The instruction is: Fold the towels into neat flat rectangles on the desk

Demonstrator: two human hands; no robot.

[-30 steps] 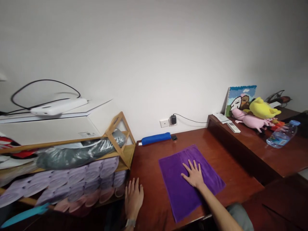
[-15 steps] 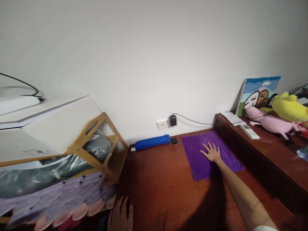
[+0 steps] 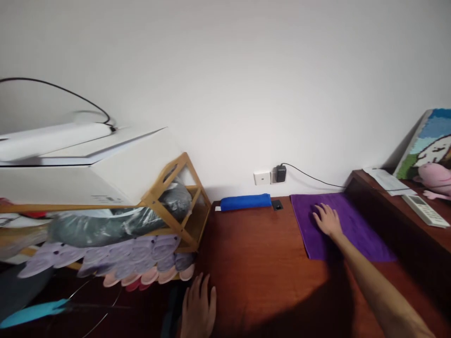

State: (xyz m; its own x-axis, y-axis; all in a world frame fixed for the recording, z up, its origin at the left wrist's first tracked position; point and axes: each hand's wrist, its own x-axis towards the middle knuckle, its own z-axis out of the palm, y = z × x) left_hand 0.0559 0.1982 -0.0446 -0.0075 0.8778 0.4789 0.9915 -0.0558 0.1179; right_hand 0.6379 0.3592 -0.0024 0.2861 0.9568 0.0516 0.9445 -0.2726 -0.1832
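Observation:
A purple towel (image 3: 355, 225) lies spread flat on the reddish-brown wooden desk (image 3: 257, 253), near the wall. My right hand (image 3: 327, 220) rests on the towel's left part, palm down with its fingers stretched out. At the desk's left edge is my left hand (image 3: 199, 303), fingers extended and holding nothing. A rolled or folded blue cloth (image 3: 245, 202) sits at the back of the desk against the wall, well apart from both hands.
Left of the desk stands a wooden rack (image 3: 186, 218) with slippers (image 3: 141, 253), a plastic-wrapped bundle (image 3: 116, 227) and a white box (image 3: 116, 180) on top. A raised ledge at right bears a remote control (image 3: 425, 210) and a pink plush toy (image 3: 435, 178). A black adapter (image 3: 281, 173) is plugged into the wall.
The view has turned left, so more of the rack shows and a yellow plush toy is out of sight. My right hand has moved a little toward the towel's left and far side.

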